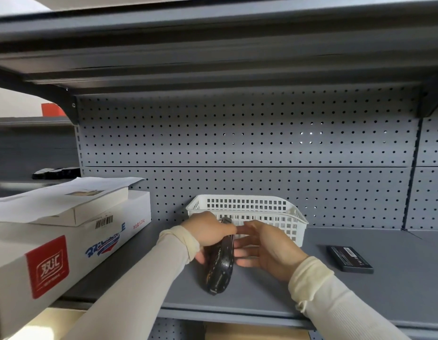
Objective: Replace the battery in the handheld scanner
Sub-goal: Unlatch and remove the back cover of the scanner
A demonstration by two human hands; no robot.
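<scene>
Handheld scanner [219,263], black, held on edge just above the grey shelf [274,290], directly in front of the white basket [247,207]. Left hand [208,231] wraps over the scanner's far end, fingers closed around it. Right hand [267,249] lies open against the scanner's right side, fingers extended and touching it. A flat black battery [349,258] lies on the shelf, well to the right. Stacked cardboard boxes [65,241] occupy the shelf's left end.
</scene>
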